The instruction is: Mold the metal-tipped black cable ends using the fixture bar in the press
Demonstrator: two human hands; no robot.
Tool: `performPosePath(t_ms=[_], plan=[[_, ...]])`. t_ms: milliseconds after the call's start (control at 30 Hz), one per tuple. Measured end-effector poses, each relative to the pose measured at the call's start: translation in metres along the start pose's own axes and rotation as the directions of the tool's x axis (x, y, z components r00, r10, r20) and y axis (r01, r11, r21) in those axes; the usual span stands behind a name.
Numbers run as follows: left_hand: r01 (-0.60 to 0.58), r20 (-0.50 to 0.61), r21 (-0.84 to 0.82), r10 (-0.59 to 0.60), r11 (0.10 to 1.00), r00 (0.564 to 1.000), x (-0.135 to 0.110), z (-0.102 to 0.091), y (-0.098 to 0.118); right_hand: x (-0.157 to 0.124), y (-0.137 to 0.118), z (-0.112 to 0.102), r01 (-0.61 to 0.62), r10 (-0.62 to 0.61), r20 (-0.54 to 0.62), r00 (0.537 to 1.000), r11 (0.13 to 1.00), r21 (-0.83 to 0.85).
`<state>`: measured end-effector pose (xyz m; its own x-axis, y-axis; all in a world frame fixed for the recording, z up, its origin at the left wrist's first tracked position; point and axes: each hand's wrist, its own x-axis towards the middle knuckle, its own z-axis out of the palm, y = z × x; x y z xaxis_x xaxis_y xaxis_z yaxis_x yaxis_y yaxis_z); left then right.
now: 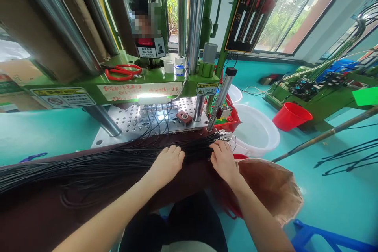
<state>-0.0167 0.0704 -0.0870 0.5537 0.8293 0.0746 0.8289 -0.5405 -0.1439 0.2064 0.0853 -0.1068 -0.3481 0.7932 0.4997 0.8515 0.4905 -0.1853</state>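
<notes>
A thick bundle of thin black wires (pixel 97 165) lies across a dark brown bench top (pixel 44 216), running from the far left to metal-tipped ends (pixel 224 136) at the right. My left hand (pixel 167 163) rests on the bundle, fingers curled down over the wires. Close to the tipped ends, my right hand (pixel 223 159) has its fingers bent and pinching into the wires. Behind them stands a green press machine (pixel 141 90) with a perforated steel plate (pixel 132 120), where a few wires lie under a lit work area.
Red scissors (pixel 122 71) and tape rolls (pixel 174 66) sit on the machine's ledge. A white tub (pixel 258 136), red bucket (pixel 291 116) and a brown paper sack (pixel 274 189) stand on the teal floor at right, with another green machine (pixel 319 90) and loose cables (pixel 345 161) beyond.
</notes>
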Motion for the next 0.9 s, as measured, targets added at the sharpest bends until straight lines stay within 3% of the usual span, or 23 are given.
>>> performPosePath(t_ms=[67,133,267,333,433,500,567,633,700,767,900], plan=[[0.036,0.01,-0.016,-0.036,0.999,0.999,0.002,0.004,0.001,-0.007,-0.015,0.0,0.005,0.01,-0.088,0.996,0.986,0.169],[0.014,0.031,-0.052,-0.013,0.999,0.999,0.004,0.005,-0.001,-0.015,-0.032,0.0,0.008,0.034,-0.105,0.994,0.926,0.377],[-0.125,-0.05,-0.055,0.123,0.991,0.991,0.004,-0.009,-0.014,-0.025,-0.063,0.0,-0.111,0.109,0.05,0.993,0.671,0.733],[-0.116,-0.151,-0.015,0.113,0.993,0.982,0.002,-0.02,-0.023,-0.024,-0.075,0.0,-0.247,0.154,0.197,0.968,0.464,0.851],[0.013,-0.264,-0.065,-0.03,0.998,0.964,-0.005,-0.036,-0.036,-0.01,-0.089,-0.001,-0.44,0.091,0.44,0.893,-0.018,0.898],[0.084,-0.233,-0.192,-0.129,0.978,0.964,-0.012,-0.045,-0.04,0.006,-0.095,-0.005,-0.426,-0.001,0.445,0.896,-0.293,0.856],[0.114,-0.139,-0.312,-0.165,0.943,0.976,-0.021,-0.052,-0.039,0.027,-0.1,-0.013,-0.315,-0.011,0.348,0.937,-0.456,0.833],[0.135,-0.052,-0.386,-0.168,0.912,0.984,-0.036,-0.055,-0.031,0.047,-0.102,-0.023,-0.196,0.045,0.262,0.964,-0.542,0.817],[0.156,-0.002,-0.425,-0.173,0.891,0.985,-0.053,-0.049,-0.019,0.059,-0.101,-0.031,-0.144,0.099,0.239,0.966,-0.562,0.815],[0.155,0.023,-0.453,-0.163,0.878,0.986,-0.07,-0.037,-0.005,0.062,-0.099,-0.035,-0.171,0.1,0.258,0.961,-0.518,0.838],[0.086,0.002,-0.41,-0.094,0.908,0.996,-0.083,-0.008,0.019,0.048,-0.095,-0.029,-0.334,-0.017,0.358,0.934,-0.403,0.852]])
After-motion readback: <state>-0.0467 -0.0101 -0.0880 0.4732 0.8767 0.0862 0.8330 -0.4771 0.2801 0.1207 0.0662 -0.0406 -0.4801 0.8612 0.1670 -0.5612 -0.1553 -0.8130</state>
